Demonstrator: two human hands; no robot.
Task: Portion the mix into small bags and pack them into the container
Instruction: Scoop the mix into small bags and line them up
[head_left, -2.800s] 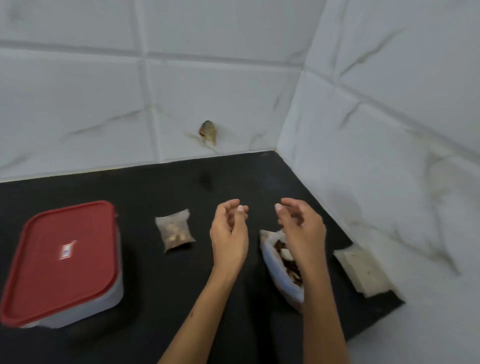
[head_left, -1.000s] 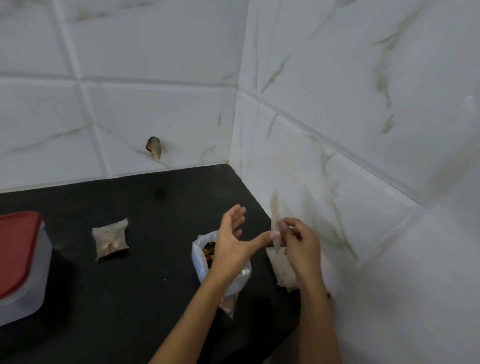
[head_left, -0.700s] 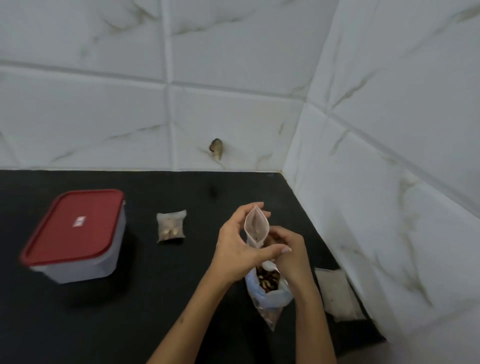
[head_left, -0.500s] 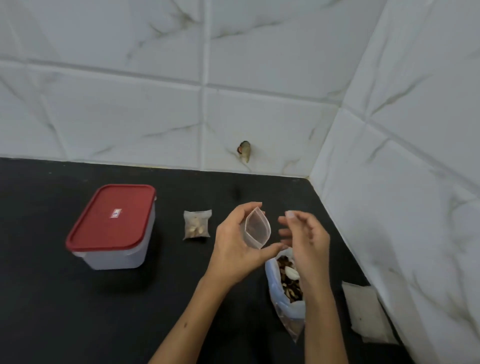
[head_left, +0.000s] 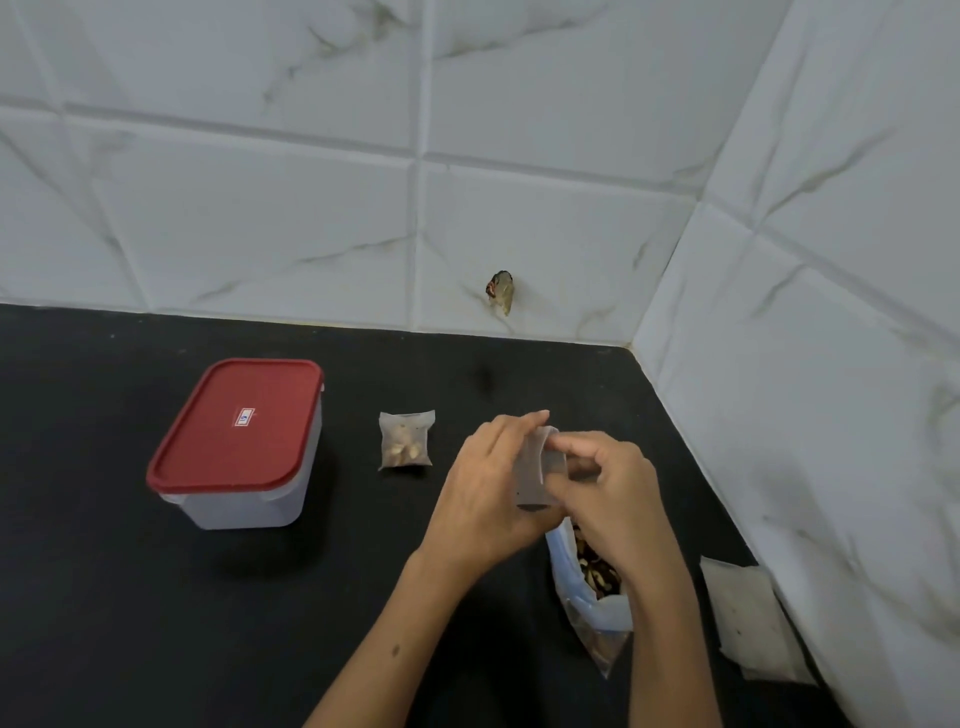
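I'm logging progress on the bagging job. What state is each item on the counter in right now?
container: red lid on, closed.
filled small bag: holds mix, lies flat beside the container.
small bag in hand: held upright by left hand and right hand, looks empty.
big mix bag: open at top, mix inside.
spare bags: stacked flat by the wall.

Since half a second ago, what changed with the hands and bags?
The right hand came back to the small bag and now pinches its mouth; before, only the left hand held it. The filled bag, red-lidded container, open mix bag and stack of empty bags lie as before.
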